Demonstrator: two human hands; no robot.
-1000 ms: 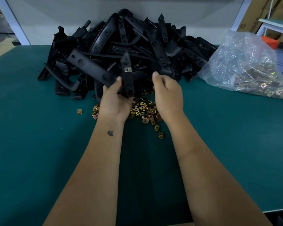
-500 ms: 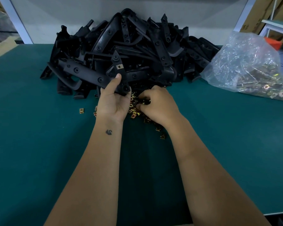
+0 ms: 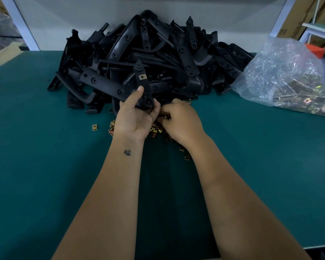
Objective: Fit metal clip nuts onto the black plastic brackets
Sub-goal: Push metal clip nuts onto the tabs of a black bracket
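Green matting covered the table (image 3: 45, 175); at its far side lay the heap of black brackets (image 3: 176, 59), with a clear bag of clip nuts (image 3: 289, 79) to the right. The left hand (image 3: 135, 117) gripped one bracket (image 3: 144, 89) upright, one fitted nut (image 3: 141, 77) showing near its tip. The right hand (image 3: 182, 124), raised at the bracket a second earlier, had dropped to the loose nuts (image 3: 158, 130) and pinched one, probably for the next slot. No legible writing appeared.
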